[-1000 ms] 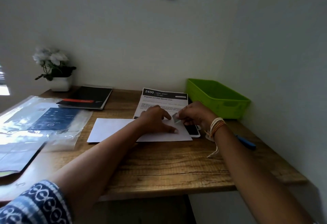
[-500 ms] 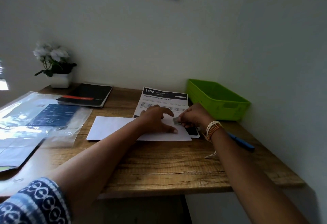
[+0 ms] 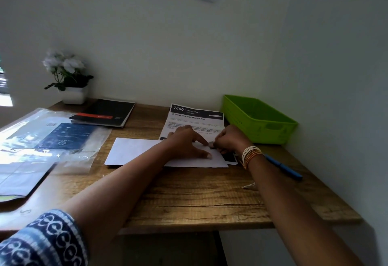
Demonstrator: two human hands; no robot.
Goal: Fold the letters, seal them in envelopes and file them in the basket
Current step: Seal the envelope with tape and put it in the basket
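Observation:
A white envelope (image 3: 134, 150) lies flat in the middle of the wooden desk (image 3: 189, 198). My left hand (image 3: 186, 141) presses down on its right part with fingers spread. My right hand (image 3: 228, 139) pinches a small pale strip (image 3: 211, 144) at the envelope's right end, beside my left forefinger. A printed letter (image 3: 195, 118) with a dark header lies just behind the envelope, partly under my hands. The green basket (image 3: 260, 123) stands at the back right against the wall.
A blue pen (image 3: 283, 167) lies right of my right wrist. A dark phone-like object (image 3: 228, 157) peeks out under the envelope's right end. A black notebook (image 3: 109, 112), a potted plant (image 3: 67, 76) and plastic-wrapped papers (image 3: 46, 137) fill the left side.
My right hand has lowered the small strip from slightly above the envelope down to its surface. My left hand stays pressed in place; the view shifted slightly.

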